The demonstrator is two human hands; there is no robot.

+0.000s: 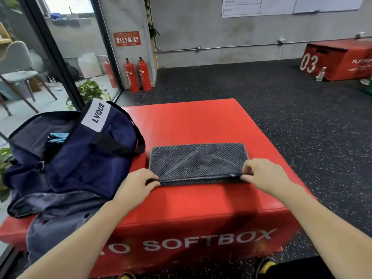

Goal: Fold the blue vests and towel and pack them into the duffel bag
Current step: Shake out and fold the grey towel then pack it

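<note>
the duffel bag [84, 150] lay open to the left of the towel [198, 162], its mouth gaping and a bit of light blue cloth [57, 136] showing inside, probably a vest already packed, though too little showed to be sure. the towel sat folded on the red tabletop [201, 121], just right of the bag. the left hand [136, 185] pinched the towel's near left corner and the right hand [263, 176] pinched its near right corner, fingers curled on the doubled edge, which was raised a little off the tabletop. the risk from here, as i judged it: lifting by the near corners alone could let the far layers sag open and undo the fold, and one corner slipping from a pinch would skew it. the bag's slack rim and the black strap [120, 146] nearest the towel could also catch the bundle on the way in. counted: one duffel bag, one patch of blue cloth inside it, one towel, two hands; far beyond the towel, three red fire extinguishers [131, 75] and one second red box [340, 61].
</note>
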